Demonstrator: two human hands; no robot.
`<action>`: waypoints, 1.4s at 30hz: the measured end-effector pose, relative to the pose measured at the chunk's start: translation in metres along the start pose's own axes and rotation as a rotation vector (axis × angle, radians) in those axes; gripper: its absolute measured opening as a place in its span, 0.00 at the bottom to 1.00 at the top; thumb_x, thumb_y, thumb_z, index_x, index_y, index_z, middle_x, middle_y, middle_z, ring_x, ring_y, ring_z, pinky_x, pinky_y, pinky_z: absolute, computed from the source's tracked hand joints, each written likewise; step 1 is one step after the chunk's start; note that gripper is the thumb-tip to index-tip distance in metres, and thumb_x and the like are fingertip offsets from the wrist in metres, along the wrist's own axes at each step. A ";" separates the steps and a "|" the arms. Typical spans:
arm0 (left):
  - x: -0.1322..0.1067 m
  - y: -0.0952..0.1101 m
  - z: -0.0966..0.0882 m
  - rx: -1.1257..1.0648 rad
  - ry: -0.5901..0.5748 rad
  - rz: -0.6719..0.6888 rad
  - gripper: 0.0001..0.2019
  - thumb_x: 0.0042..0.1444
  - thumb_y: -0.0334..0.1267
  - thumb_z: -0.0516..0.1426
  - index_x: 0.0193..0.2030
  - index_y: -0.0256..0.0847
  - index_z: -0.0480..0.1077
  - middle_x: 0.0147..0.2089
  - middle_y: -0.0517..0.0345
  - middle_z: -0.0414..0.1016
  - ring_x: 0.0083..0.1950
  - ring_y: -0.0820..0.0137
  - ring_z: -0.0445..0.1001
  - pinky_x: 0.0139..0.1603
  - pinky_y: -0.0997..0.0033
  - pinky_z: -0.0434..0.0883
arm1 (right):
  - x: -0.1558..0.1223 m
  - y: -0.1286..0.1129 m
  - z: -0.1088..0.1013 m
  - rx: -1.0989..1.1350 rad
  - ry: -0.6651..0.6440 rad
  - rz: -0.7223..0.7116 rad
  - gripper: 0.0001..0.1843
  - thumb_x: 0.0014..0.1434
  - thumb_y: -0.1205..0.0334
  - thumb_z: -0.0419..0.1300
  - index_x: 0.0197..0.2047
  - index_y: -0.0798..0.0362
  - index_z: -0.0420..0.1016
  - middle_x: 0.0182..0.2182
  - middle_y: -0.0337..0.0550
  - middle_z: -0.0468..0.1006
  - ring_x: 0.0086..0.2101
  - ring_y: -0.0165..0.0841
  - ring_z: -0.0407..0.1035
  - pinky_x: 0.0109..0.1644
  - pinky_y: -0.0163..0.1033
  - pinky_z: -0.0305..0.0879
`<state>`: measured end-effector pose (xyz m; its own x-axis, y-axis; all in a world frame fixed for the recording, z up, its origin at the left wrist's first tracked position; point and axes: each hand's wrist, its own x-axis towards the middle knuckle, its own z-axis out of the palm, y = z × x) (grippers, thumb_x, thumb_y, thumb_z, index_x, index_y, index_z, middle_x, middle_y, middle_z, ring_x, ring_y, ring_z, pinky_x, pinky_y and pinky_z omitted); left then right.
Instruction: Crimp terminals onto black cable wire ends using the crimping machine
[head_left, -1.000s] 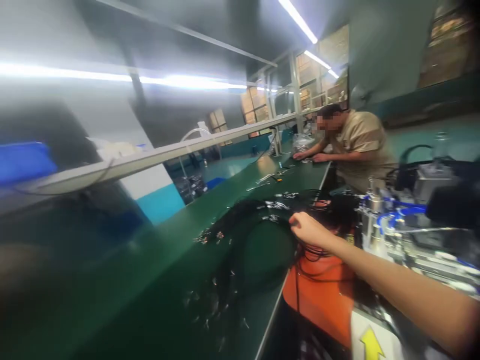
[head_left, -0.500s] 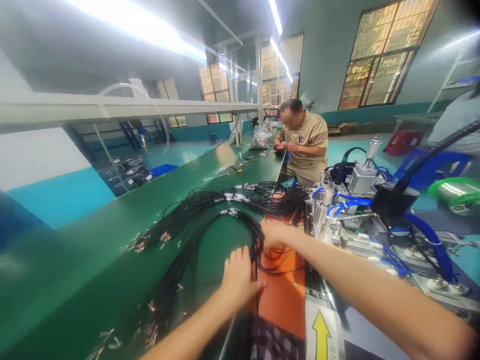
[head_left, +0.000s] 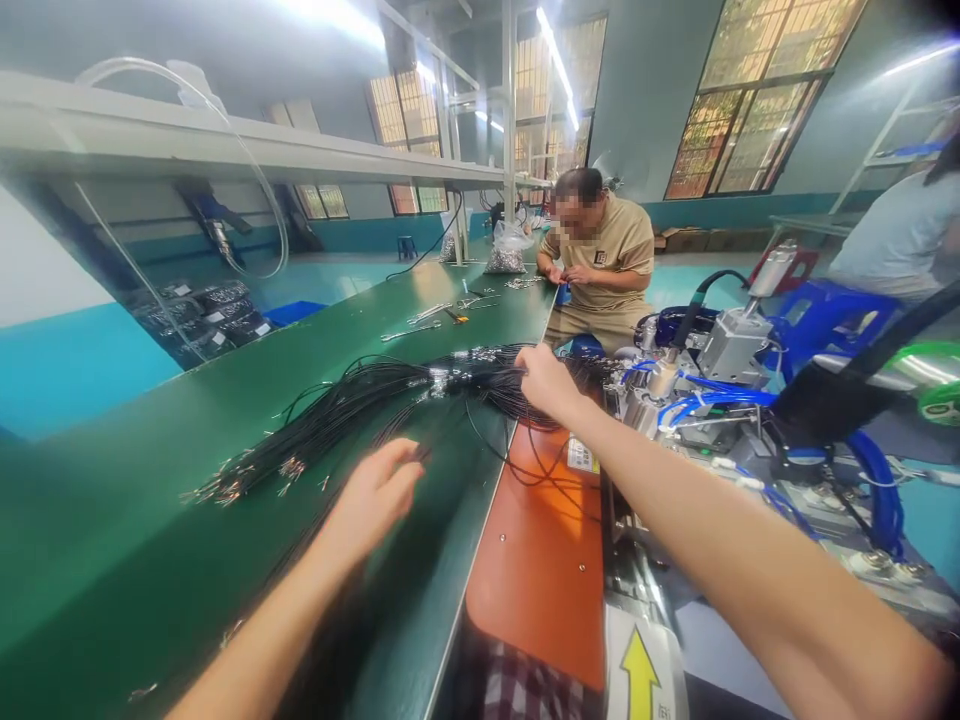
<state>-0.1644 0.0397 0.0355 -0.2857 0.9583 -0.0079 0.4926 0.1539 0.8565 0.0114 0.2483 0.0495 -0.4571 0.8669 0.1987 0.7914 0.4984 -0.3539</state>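
Note:
A thick bundle of black cables (head_left: 352, 400) lies across the green table, its stripped wire ends (head_left: 232, 480) fanned out on the left. My right hand (head_left: 549, 383) is closed on black cables at the bundle's right side, above the orange board. Nearer to me, my left hand (head_left: 381, 492) has its fingers curled together around dark cables, blurred by motion. More of these cables run beneath the left forearm, which hides most of them. Several loose strands loop down over the orange board (head_left: 544, 570).
On my right stands a machine (head_left: 720, 370) with blue air tubes. A co-worker (head_left: 607, 250) sits at the table's far end, by a clear bag of small parts (head_left: 508, 250). Hand tools (head_left: 454, 315) lie mid-table. A white shelf beam (head_left: 300, 145) spans overhead on the left.
The nearer cable bundle has left its curved lay beside the farther one. My left hand moved left and closed; my right hand moved farther away, up to the farther bundle. The view has shifted.

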 end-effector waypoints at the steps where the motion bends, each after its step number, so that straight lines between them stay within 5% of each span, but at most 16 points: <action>1: -0.005 0.001 -0.006 -0.051 0.009 -0.016 0.13 0.53 0.48 0.51 0.38 0.40 0.64 0.23 0.67 0.61 0.19 0.78 0.54 0.19 0.78 0.49 | 0.003 0.001 -0.002 0.011 0.038 0.012 0.16 0.65 0.72 0.47 0.54 0.55 0.67 0.53 0.55 0.64 0.50 0.44 0.68 0.54 0.48 0.63; 5: -0.021 -0.009 0.001 -0.307 0.016 -0.174 0.16 0.48 0.49 0.57 0.37 0.40 0.64 0.23 0.67 0.62 0.18 0.81 0.55 0.18 0.82 0.46 | 0.004 0.004 0.006 0.046 0.094 0.029 0.18 0.65 0.74 0.46 0.56 0.56 0.64 0.53 0.57 0.63 0.52 0.45 0.66 0.55 0.48 0.62; 12: -0.018 -0.040 0.060 -0.404 -0.180 -0.293 0.15 0.44 0.45 0.60 0.27 0.42 0.57 0.18 0.72 0.57 0.11 0.84 0.50 0.12 0.81 0.44 | -0.026 0.001 0.036 0.049 -0.164 -0.135 0.18 0.63 0.57 0.60 0.55 0.54 0.69 0.53 0.50 0.72 0.48 0.40 0.70 0.50 0.51 0.69; 16: -0.016 -0.031 0.058 -0.476 -0.200 -0.281 0.16 0.48 0.47 0.59 0.28 0.42 0.56 0.18 0.72 0.57 0.12 0.84 0.51 0.13 0.81 0.45 | -0.064 -0.035 0.050 -0.002 -0.181 -0.273 0.46 0.41 0.63 0.72 0.63 0.54 0.61 0.65 0.58 0.59 0.65 0.55 0.48 0.66 0.62 0.41; 20: -0.021 -0.016 0.049 -0.548 -0.206 -0.262 0.18 0.51 0.53 0.57 0.30 0.41 0.59 0.19 0.72 0.56 0.12 0.85 0.48 0.14 0.80 0.44 | -0.082 -0.051 0.066 -0.048 -0.163 -0.311 0.48 0.44 0.72 0.66 0.67 0.57 0.55 0.70 0.55 0.47 0.69 0.49 0.35 0.70 0.53 0.27; 24: -0.036 -0.013 0.043 -0.581 -0.240 -0.276 0.22 0.49 0.56 0.59 0.39 0.39 0.65 0.19 0.73 0.56 0.11 0.84 0.46 0.13 0.79 0.41 | -0.051 -0.023 0.061 -0.066 -0.093 -0.069 0.39 0.56 0.71 0.56 0.69 0.63 0.49 0.66 0.72 0.51 0.67 0.58 0.39 0.63 0.67 0.38; 26: -0.042 -0.018 0.044 -0.586 -0.254 -0.296 0.23 0.48 0.56 0.60 0.39 0.38 0.66 0.18 0.72 0.58 0.11 0.83 0.48 0.13 0.78 0.41 | -0.035 -0.013 0.052 -0.049 -0.135 0.004 0.39 0.54 0.72 0.58 0.67 0.64 0.51 0.61 0.76 0.60 0.62 0.60 0.52 0.60 0.70 0.44; 29: -0.044 -0.027 0.049 -0.589 -0.239 -0.313 0.20 0.46 0.52 0.63 0.34 0.36 0.68 0.21 0.64 0.66 0.15 0.80 0.58 0.16 0.78 0.51 | -0.034 -0.019 0.037 0.007 -0.216 -0.009 0.40 0.47 0.73 0.63 0.64 0.64 0.58 0.59 0.73 0.64 0.60 0.59 0.55 0.61 0.70 0.42; 33: -0.035 -0.032 0.051 -0.591 -0.219 -0.315 0.15 0.42 0.44 0.66 0.29 0.33 0.72 0.22 0.60 0.69 0.21 0.78 0.65 0.23 0.77 0.60 | -0.080 -0.041 0.021 0.131 -0.255 -0.102 0.26 0.55 0.67 0.60 0.58 0.58 0.67 0.62 0.60 0.63 0.63 0.52 0.53 0.65 0.57 0.45; 35: -0.032 -0.030 0.050 -0.598 -0.231 -0.311 0.13 0.41 0.43 0.67 0.27 0.34 0.73 0.22 0.59 0.71 0.24 0.76 0.67 0.26 0.76 0.62 | -0.114 -0.048 0.023 0.211 -0.349 -0.091 0.15 0.62 0.56 0.55 0.43 0.58 0.76 0.46 0.60 0.77 0.50 0.50 0.70 0.55 0.52 0.63; 37: -0.029 -0.025 0.051 -0.602 -0.235 -0.299 0.12 0.41 0.41 0.67 0.26 0.34 0.74 0.25 0.56 0.74 0.28 0.74 0.70 0.30 0.76 0.64 | -0.145 -0.050 0.034 0.343 -0.558 -0.078 0.22 0.59 0.45 0.56 0.25 0.55 0.75 0.25 0.49 0.80 0.30 0.41 0.76 0.36 0.42 0.71; 38: -0.028 -0.023 0.052 -0.600 -0.235 -0.293 0.12 0.40 0.41 0.67 0.27 0.34 0.74 0.27 0.56 0.75 0.29 0.74 0.70 0.31 0.77 0.64 | -0.158 -0.051 0.042 0.592 -0.745 -0.010 0.22 0.59 0.46 0.57 0.22 0.54 0.73 0.22 0.46 0.78 0.25 0.36 0.75 0.31 0.38 0.70; 39: -0.027 -0.021 0.055 -0.595 -0.236 -0.288 0.12 0.40 0.41 0.67 0.27 0.34 0.75 0.28 0.55 0.76 0.29 0.74 0.70 0.31 0.77 0.64 | -0.169 -0.051 0.051 0.846 -0.789 0.097 0.20 0.57 0.48 0.60 0.22 0.54 0.70 0.20 0.43 0.77 0.22 0.33 0.74 0.27 0.36 0.68; 42: -0.024 -0.013 0.063 -0.565 -0.254 -0.268 0.12 0.41 0.41 0.66 0.28 0.33 0.75 0.26 0.56 0.75 0.27 0.75 0.69 0.30 0.76 0.64 | -0.185 -0.048 0.067 1.169 -0.645 0.268 0.12 0.56 0.61 0.60 0.23 0.54 0.67 0.21 0.38 0.77 0.20 0.28 0.73 0.27 0.32 0.67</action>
<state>-0.1120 0.0297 -0.0085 -0.1023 0.9421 -0.3193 -0.0934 0.3104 0.9460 0.0304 0.0636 -0.0315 -0.7068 0.6188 -0.3428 0.2293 -0.2579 -0.9385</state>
